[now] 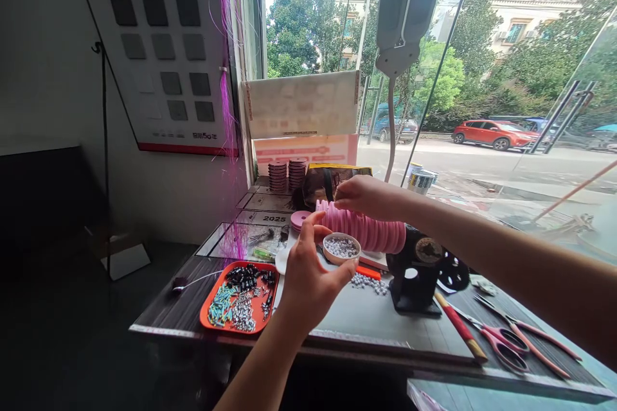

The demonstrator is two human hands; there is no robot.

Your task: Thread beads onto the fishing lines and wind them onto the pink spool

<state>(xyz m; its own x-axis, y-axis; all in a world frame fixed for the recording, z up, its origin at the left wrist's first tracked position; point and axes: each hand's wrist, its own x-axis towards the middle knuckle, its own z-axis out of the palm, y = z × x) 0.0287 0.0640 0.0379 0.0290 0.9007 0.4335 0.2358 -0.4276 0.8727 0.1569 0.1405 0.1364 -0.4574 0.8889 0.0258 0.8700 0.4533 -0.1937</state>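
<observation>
My left hand grips a small round dish by its rim, thumb in front and fingers behind. Small grey-white beads fill the dish. Just above it, my right hand is at the far end of a row of pink spools, fingers bent down and closed. What those fingertips hold, if anything, is hidden. The spools sit side by side on a black hand-cranked winder. Loose beads lie on the board below, beside an orange strip.
An orange tray of small metal and coloured parts stands at the left. Scissors, pliers and a red-handled stick lie at the right. Stacked spools and a dark bag are at the back, near the window.
</observation>
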